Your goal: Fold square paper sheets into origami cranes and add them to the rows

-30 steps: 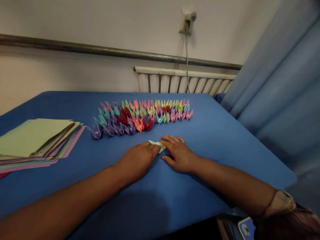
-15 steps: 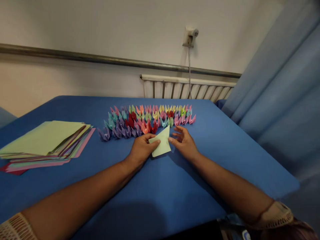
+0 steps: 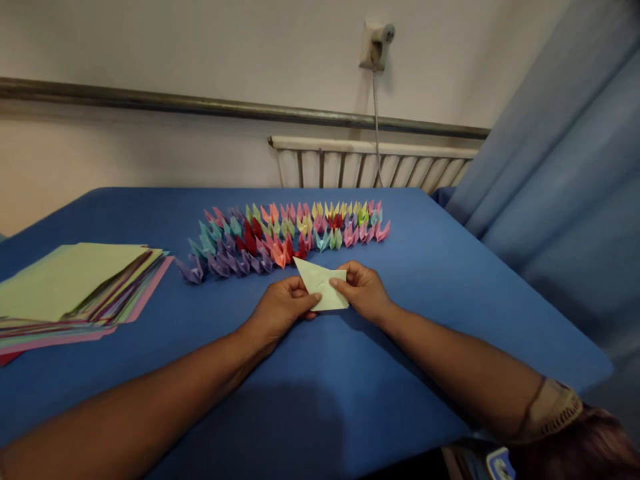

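Between my two hands is a pale green folded piece of origami paper (image 3: pixel 326 283), its pointed corner up at the left. My left hand (image 3: pixel 287 303) pinches the lower left edge, thumb on top and fingers behind. With thumb and fingers, my right hand (image 3: pixel 363 288) grips the right side. Just beyond the paper stand rows of small folded paper cranes (image 3: pixel 240 250) in purple, red, pink, green, yellow and blue.
A stack of coloured paper sheets (image 3: pixel 75 280) lies at the left of the blue-covered table (image 3: pixel 240 413). Behind are a radiator (image 3: pixel 345 145), a metal pipe (image 3: pixel 200 103) and a wall socket (image 3: pixel 374 47) with a cord. A blue curtain (image 3: pixel 550 167) hangs at the right.
The paper has been turned, so its point now faces upper left instead of upper right. My right hand has closed on its right side. The view has shifted slightly.
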{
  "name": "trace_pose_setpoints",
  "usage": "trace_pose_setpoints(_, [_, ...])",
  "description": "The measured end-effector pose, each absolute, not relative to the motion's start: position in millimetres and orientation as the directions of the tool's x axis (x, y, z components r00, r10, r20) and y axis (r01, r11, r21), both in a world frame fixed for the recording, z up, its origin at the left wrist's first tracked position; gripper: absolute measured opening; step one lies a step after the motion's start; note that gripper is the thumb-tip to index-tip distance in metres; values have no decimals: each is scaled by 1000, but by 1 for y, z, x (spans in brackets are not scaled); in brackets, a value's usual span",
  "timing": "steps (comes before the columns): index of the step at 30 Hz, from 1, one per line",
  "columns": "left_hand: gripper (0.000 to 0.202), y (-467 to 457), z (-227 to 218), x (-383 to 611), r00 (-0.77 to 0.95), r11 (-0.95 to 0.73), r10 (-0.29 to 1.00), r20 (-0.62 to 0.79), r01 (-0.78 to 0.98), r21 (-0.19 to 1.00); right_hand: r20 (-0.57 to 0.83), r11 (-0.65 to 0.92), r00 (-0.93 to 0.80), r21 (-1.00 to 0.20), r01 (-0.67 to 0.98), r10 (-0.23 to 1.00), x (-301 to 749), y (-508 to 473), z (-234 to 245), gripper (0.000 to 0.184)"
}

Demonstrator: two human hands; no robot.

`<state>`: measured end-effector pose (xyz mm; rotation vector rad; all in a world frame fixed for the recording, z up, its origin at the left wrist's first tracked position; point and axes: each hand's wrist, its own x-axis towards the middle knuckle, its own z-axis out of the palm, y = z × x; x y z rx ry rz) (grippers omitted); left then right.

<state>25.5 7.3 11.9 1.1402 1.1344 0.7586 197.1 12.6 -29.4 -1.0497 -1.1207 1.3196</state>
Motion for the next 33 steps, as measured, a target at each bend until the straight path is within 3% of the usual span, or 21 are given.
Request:
trace_pose_setpoints(4, [49,8,7,25,292,130,939,-180,183,974,3,-7,-120,-996,-86,993,205,20,-36,22])
trace_pose_setpoints(8, [72,13,1,19,218,-178,970,111,316,932,1,21,-170,-993,119,985,213,23,-41,15])
trace_pose_setpoints(10, [76,13,4,16,210,-396,918,336,451,800,31,69,-192,-978,195,981,213,22,-42,15])
trace_pose_setpoints(13, [63,7,13,12,389,-673,730,562,555,489,67,108,-224,-979,174,972,209,19,-41,14])
trace_pose_setpoints(15, [51,1,19,11,563,-782,623,544,484,394,71,102,-237,-987,121,969,206,19,-40,15])
trace_pose_setpoints(17, [46,-3,21,12,688,-822,566,455,424,381,67,101,-252,-987,125,965,203,19,-38,16])
trace_pose_setpoints(19, [44,-4,21,14,765,-825,545,342,416,383,94,163,-261,-952,258,961,205,18,-35,22])
trace_pose_setpoints(21, [42,-2,19,15,807,-818,538,243,432,379,167,272,-257,-843,464,952,209,18,-32,34])
trace_pose_setpoints(25, [38,5,15,13,829,-812,533,170,446,376,267,366,-252,-636,680,930,224,16,-24,56])
trace_pose_setpoints(27, [37,6,14,11,832,-815,530,166,446,370,251,377,-281,-599,706,926,231,13,-18,50])
trace_pose_setpoints(30, [30,7,14,11,834,-818,528,160,448,361,203,498,-468,-539,680,860,237,6,-8,23])
trace_pose_setpoints(33, [26,6,15,12,826,-807,543,149,464,366,132,578,-611,-524,625,781,237,-1,1,22])
